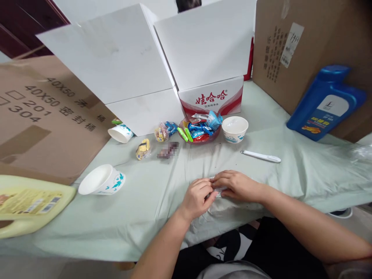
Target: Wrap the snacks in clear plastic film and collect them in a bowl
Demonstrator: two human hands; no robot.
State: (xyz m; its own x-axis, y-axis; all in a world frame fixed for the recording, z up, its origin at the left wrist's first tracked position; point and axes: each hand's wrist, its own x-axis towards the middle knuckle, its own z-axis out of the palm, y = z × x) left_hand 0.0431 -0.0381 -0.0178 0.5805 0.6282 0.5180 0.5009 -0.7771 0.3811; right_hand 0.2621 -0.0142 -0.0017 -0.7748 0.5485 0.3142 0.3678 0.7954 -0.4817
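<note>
My left hand [199,197] and my right hand [236,185] meet near the front edge of the table. Their curled fingers close on a small, shiny, clear-looking piece of plastic [217,192], most of which the fingers cover. What kind of thing it is, I cannot make out. Beyond my right hand lies a slim white tool [261,156] with a hole in its handle end. A red bowl [213,137] full of wrapped snacks [200,130] stands farther back, with a white paper cup [235,130] upright beside it.
Two paper cups lie tipped: one [103,180] at left, another [121,133] by the cardboard box [43,128]. Wrapped snacks [143,149] lie between them and the bowl. A yellow jug [31,205] lies at far left. A blue bottle [325,102] leans at right. White boxes [203,46] wall the back.
</note>
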